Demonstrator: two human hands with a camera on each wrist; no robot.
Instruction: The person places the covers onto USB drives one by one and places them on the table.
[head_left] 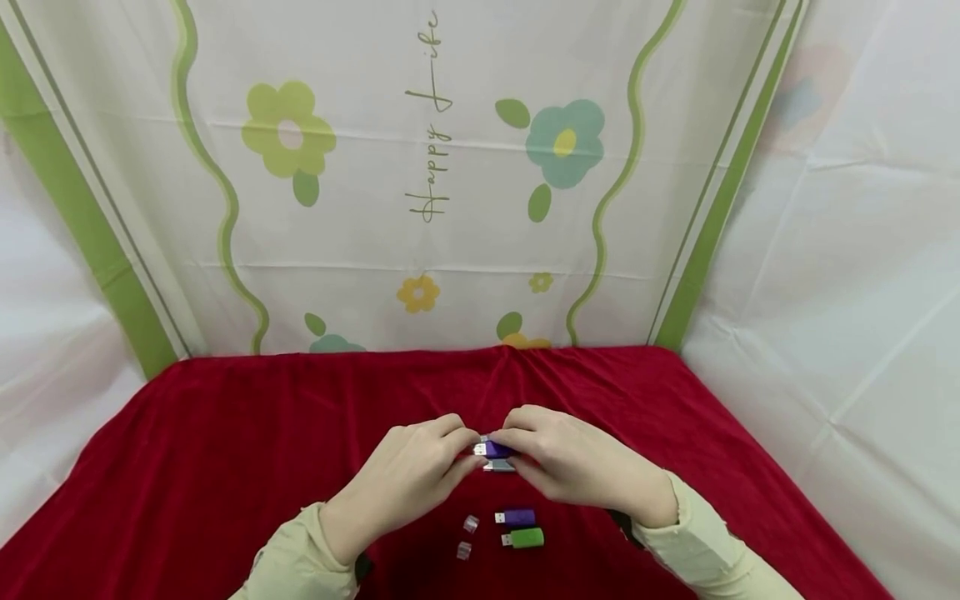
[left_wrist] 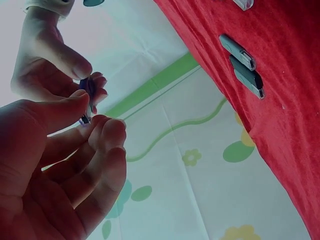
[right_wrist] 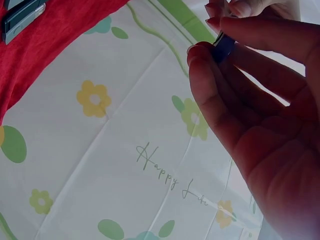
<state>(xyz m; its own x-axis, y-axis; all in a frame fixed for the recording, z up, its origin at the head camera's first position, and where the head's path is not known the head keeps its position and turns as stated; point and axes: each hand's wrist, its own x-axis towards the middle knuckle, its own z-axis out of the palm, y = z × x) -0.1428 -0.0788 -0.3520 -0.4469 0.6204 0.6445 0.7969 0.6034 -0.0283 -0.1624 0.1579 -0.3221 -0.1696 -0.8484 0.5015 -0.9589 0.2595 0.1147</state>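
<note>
Both hands meet over the red cloth at a purple USB stick (head_left: 495, 450) with a pale metal plug. My right hand (head_left: 570, 454) pinches its purple body (right_wrist: 223, 49) between thumb and fingers. My left hand (head_left: 412, 467) pinches the plug end with thumb and forefinger, where a small clear cap (left_wrist: 85, 120) shows; the fingertips partly hide it. A grey USB stick (head_left: 498, 466) lies on the cloth below the hands. In the left wrist view it appears beside a darker stick (left_wrist: 247, 80), both with clear ends.
Nearer the body lie a purple USB stick (head_left: 516, 518) and a green one (head_left: 523, 538), plugs bare. Left of them are two loose clear caps (head_left: 470, 523). Red cloth (head_left: 247, 450) covers the table, and a flowered white curtain (head_left: 360, 233) hangs behind.
</note>
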